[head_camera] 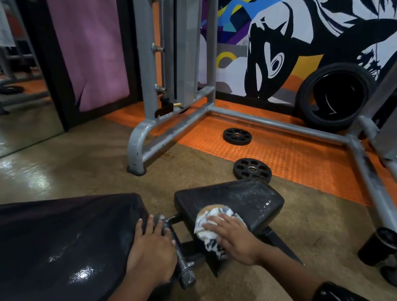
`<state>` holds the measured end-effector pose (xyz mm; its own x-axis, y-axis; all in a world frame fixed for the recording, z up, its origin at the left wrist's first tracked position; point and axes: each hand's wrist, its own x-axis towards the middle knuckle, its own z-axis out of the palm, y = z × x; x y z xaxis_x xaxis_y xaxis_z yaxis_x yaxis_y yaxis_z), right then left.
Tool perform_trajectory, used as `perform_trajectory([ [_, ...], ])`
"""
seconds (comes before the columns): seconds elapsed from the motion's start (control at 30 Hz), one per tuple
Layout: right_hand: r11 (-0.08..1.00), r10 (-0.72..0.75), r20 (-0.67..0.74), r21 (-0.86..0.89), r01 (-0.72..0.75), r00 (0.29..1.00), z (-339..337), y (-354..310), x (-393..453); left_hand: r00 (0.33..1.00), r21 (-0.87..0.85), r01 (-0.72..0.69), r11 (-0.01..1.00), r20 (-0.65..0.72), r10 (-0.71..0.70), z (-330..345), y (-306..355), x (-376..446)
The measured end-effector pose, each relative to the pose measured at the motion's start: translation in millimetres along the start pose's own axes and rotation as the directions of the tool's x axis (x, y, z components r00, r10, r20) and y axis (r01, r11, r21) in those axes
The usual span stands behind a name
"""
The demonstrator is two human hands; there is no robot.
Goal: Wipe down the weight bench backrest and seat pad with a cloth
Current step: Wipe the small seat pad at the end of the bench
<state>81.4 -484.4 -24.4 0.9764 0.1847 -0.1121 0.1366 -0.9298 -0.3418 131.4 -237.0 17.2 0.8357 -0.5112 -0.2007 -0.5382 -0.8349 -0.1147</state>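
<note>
Right hand (229,239), fingers spread, presses cloth (212,223) on seat pad's (241,199) near edge (unwiped surface lies ahead); left hand (153,248) braces the backrest (48,237).

Backrest (43,244) lies left, seat pad (231,200) right of it, a bar (179,249) between them. Cloth (212,223) lies on the seat pad's near edge. Two plates (252,169) lie on the floor behind the seat pad, inside the frame (278,125); a tyre (333,96) stands behind the frame, a cup (381,245) right.

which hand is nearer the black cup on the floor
Right. The right hand presses the cloth on the seat pad, closer to the cup; the left hand rests on the backrest, farther away.
</note>
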Motion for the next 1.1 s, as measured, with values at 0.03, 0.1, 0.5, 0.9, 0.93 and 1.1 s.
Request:
perform_trajectory([
  [0.03,0.998,0.048,-0.012,-0.029,-0.048,0.999,-1,0,16,1.000,-0.001,-0.001,1.000,-0.004,0.001,0,0,-1],
  [0.1,0.986,0.146,-0.029,-0.074,-0.147,0.989,-2,-9,52,1.000,0.003,-0.003,1.000,-0.022,0.003,0,0,-2],
  [0.5,0.998,-0.059,0.042,-0.026,0.060,0.997,4,-1,19,1.000,0.034,-0.004,0.999,-0.002,0.004,-3,3,-4],
  [0.9,0.977,-0.062,0.082,-0.197,0.078,0.995,12,-29,54,0.999,0.006,-0.005,1.000,-0.035,0.005,-2,2,-5],
  [0.93,0.987,-0.090,0.090,-0.126,0.101,0.992,8,-18,44,0.999,0.010,-0.008,1.000,-0.033,0.008,-2,1,-5],
  [1.1,0.995,0.085,0.051,-0.065,-0.081,0.995,-11,3,67,1.000,0.009,-0.011,1.000,-0.022,0.011,-5,1,-6],
])
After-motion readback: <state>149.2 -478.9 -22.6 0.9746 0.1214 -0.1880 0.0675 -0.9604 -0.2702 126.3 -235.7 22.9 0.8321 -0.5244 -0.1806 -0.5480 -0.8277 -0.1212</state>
